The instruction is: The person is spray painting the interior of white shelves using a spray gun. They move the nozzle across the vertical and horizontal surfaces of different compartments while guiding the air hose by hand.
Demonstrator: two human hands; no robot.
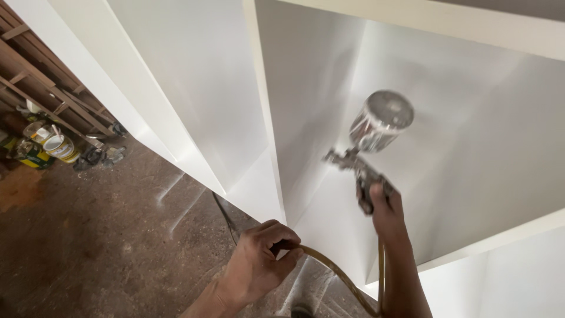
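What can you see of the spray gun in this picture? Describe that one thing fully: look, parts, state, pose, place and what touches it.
The spray gun looks like shiny, paint-flecked metal. A round lidded cup sits on top; below it the body points its nozzle left, into a white cabinet compartment. It is held upright in the air, slightly blurred. The right hand grips its handle. A yellowish hose runs down from the handle and loops to the left hand, which pinches it.

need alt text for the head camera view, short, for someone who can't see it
A person's right hand holds a metal spray gun with a shiny cup, aimed into an open white cabinet. The left hand grips the yellowish air hose. Paint cans sit on the brown floor at far left.
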